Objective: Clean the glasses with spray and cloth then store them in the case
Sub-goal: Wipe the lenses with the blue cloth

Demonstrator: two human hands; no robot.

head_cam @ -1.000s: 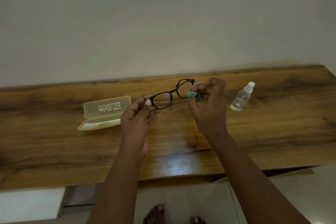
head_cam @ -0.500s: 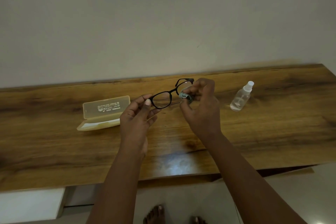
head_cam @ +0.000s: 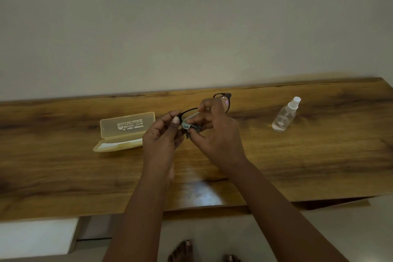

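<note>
Black-framed glasses (head_cam: 225,102): held above the table, between both hands.
Left hand (head_cam: 161,140): pinches the frame's left end.
Right hand (head_cam: 217,134): presses the cloth (head_cam: 188,126) on the left lens.
Case (head_cam: 125,132): open, just left of the left hand.
Spray bottle (head_cam: 286,116): well right of the right hand.
Advice: rub lightly in circles, steadying the rim.

I see a long brown wooden counter (head_cam: 297,166) against a plain pale wall (head_cam: 191,17), and my bare toes (head_cam: 182,251) below.
</note>
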